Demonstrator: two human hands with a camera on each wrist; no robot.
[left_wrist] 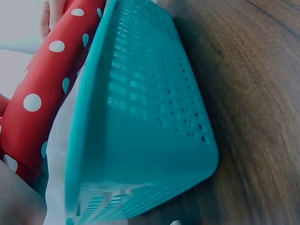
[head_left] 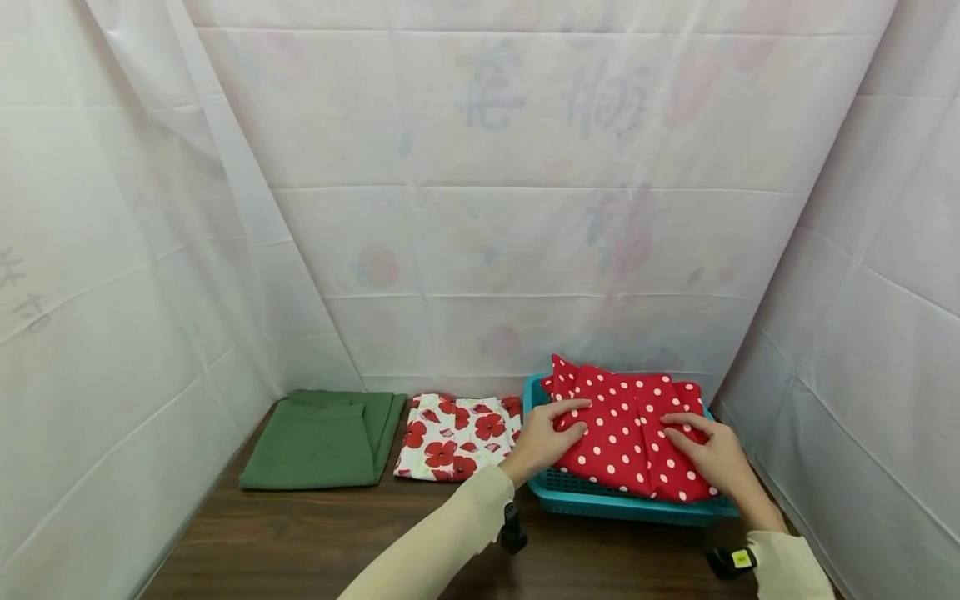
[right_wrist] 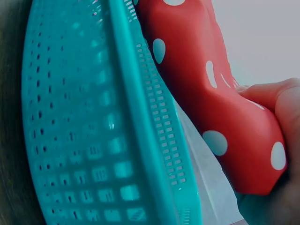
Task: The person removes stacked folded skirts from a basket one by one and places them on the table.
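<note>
My left hand [head_left: 542,440] and right hand [head_left: 712,454] lie flat, fingers straight, pressing the folded red white-dotted cloth [head_left: 630,429] down so it settles into the teal perforated plastic basket [head_left: 600,502] at the wooden table's [head_left: 300,542] back right corner.

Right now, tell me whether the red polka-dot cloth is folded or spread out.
Folded. The red polka-dot cloth lies as a compact bundle with visible fold lines on top of the teal basket, both hands, left and right, resting on it.
</note>
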